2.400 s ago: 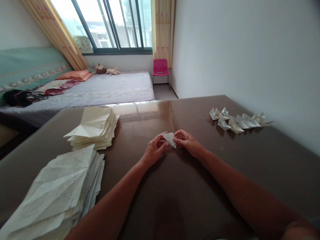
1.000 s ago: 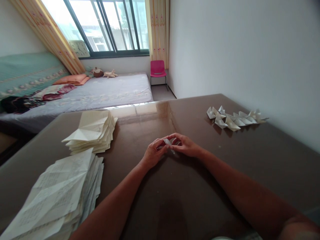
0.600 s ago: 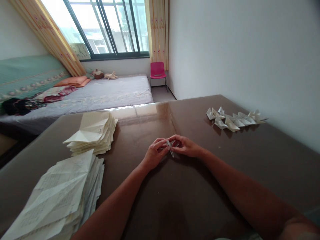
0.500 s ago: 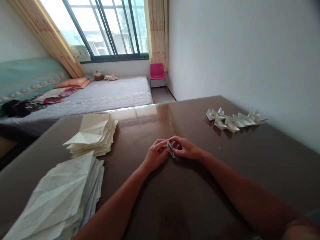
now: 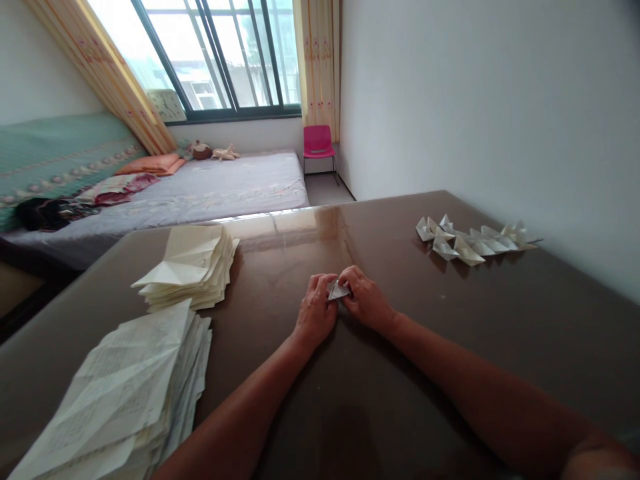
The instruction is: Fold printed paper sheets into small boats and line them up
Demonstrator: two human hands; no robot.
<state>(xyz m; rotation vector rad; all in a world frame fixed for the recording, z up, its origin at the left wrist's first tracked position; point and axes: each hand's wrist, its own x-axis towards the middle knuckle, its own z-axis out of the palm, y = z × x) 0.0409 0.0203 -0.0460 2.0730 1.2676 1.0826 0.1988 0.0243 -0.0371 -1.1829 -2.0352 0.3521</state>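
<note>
A small piece of folded paper [image 5: 338, 291], printed or written on and triangular in outline, is held between my two hands just above the brown table [image 5: 380, 393]. My left hand [image 5: 316, 308] grips its left side with thumb and fingers. On the other side, my right hand [image 5: 364, 297] pinches the paper's right edge, fingers curled. The fingers cover both ends of the paper. Toward the right back of the table stand several folded paper boats [image 5: 467, 250] in a cluster.
Creased cream sheets [image 5: 187, 267] lie stacked at the left, and a larger stack of written sheets [image 5: 120, 380] lies nearer me. A bed [image 5: 250, 175] and a pink chair [image 5: 318, 141] stand beyond the table. A white wall [image 5: 480, 100] runs along the right.
The folded paper has turned from nearly edge-on to showing a flat triangular face. Both hands have shifted their grip around it, and the view has moved slightly.
</note>
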